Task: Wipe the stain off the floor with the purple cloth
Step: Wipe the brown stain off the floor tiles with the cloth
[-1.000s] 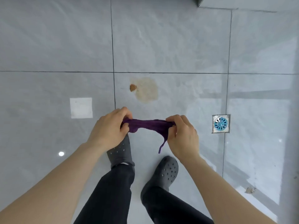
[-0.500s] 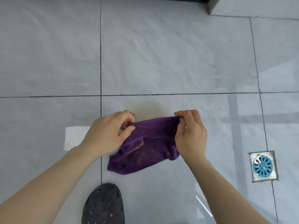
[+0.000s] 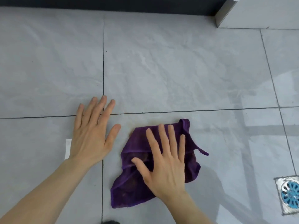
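Observation:
The purple cloth (image 3: 129, 191) lies crumpled on the grey tiled floor (image 3: 161, 70), just below a grout line. My right hand (image 3: 165, 165) rests flat on top of it, fingers spread, palm pressing down. A faint brownish trace of the stain (image 3: 145, 122) shows along the cloth's far edge; the rest of the stain is hidden under the cloth. My left hand (image 3: 92, 135) lies flat on the bare tile to the left of the cloth, fingers apart, touching no cloth.
A square metal floor drain with a blue grate (image 3: 289, 194) sits at the right edge. A white square mark (image 3: 68, 148) shows beside my left wrist. A dark baseboard (image 3: 113, 5) and a wall corner (image 3: 226, 12) run along the top. A shoe tip (image 3: 110, 222) peeks in below.
Both hands held the cloth stretched between them above the floor; now it lies on the floor over the stain. The left hand has let go and the right lies flat on it.

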The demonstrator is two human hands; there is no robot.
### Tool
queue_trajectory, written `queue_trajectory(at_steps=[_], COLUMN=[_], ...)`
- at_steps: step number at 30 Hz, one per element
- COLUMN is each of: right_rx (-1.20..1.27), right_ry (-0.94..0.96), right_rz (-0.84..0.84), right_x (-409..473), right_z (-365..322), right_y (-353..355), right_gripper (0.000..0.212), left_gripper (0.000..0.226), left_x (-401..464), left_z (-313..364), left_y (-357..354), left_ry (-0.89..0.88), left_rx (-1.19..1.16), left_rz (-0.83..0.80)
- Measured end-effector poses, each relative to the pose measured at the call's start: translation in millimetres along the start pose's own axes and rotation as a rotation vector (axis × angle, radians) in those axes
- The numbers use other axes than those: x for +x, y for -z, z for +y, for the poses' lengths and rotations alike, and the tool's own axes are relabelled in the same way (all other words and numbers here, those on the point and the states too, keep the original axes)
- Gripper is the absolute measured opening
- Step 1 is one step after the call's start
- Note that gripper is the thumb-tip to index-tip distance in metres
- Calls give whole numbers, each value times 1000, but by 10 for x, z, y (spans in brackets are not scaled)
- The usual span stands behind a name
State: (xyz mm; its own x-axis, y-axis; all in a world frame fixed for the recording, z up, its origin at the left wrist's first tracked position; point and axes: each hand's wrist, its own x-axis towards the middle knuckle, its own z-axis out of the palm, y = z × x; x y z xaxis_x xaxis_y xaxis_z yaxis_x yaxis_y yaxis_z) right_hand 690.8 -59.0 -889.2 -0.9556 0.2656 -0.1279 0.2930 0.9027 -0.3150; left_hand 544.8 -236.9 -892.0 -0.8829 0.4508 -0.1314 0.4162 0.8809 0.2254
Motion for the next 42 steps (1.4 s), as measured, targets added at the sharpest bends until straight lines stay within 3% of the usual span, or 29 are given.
queue_trajectory(at_steps=[5, 13, 22, 26, 31, 35, 39, 42], right_rx=[-137, -192, -163, 60, 604, 664, 324, 193], right_ry=[-140, -158, -107, -106, -401, -229, 108, 252], right_rz=[-111, -11, 33, 83, 63, 52, -84, -148], right_x=[218, 792, 1090, 1150, 1065, 633, 196, 66], right_z=[28, 221, 312, 320, 25, -369, -408, -338], right_y=[-128, -117, -76, 0, 353, 355, 73, -2], right_gripper=[85, 63, 55, 49, 53, 45, 49, 53], left_gripper=[71, 68, 69, 68, 67, 68, 73, 74], left_x=[7, 13, 43, 32, 29, 25, 31, 20], left_z=[-97, -105, -112, -119, -133, -144, -170, -167], left_y=[-244, -271, -257, -249, -239, -229, -221, -205], left_ry=[84, 78, 77, 76, 71, 59, 51, 49], left_rx=[58, 61, 55, 37, 27, -21, -95, -121], left_rz=[-37, -10, -20, -15, -15, -2, 14, 25])
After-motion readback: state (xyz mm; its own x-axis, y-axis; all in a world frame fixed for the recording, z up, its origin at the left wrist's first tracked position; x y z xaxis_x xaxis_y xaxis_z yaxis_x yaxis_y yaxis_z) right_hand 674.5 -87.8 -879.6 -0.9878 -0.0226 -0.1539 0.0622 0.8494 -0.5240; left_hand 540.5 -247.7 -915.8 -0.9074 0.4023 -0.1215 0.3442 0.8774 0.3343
